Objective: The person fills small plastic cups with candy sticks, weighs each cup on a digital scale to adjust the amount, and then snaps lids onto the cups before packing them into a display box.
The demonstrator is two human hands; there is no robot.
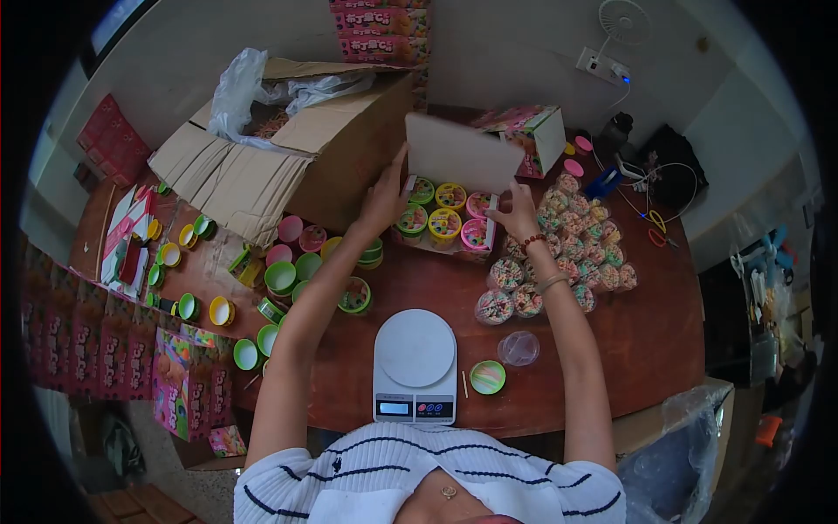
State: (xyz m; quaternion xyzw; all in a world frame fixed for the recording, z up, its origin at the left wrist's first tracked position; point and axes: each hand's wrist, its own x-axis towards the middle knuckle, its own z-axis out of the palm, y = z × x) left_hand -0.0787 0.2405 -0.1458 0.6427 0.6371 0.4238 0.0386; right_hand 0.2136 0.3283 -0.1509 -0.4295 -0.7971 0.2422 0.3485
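A small display box [447,254] stands on the table with its white lid [467,155] raised. Inside sit several round tubs with green, yellow and pink lids, such as a yellow-lidded tub [444,226]. My left hand [385,197] grips the box's left side near the lid's edge, its fingertips partly hidden. At the right side my right hand [517,214] holds the box's corner, thumb toward the tubs. Next to the right forearm are clear cups of multicoloured pellets [527,299].
A big cardboard carton [262,166] fills the back left. Loose green, yellow and pink tubs, including a green tub [280,277], lie left of my arm. A white kitchen scale [415,358] is in front, beside a green lid [487,377] and a clear cup [518,348]. Scissors [656,229] lie right.
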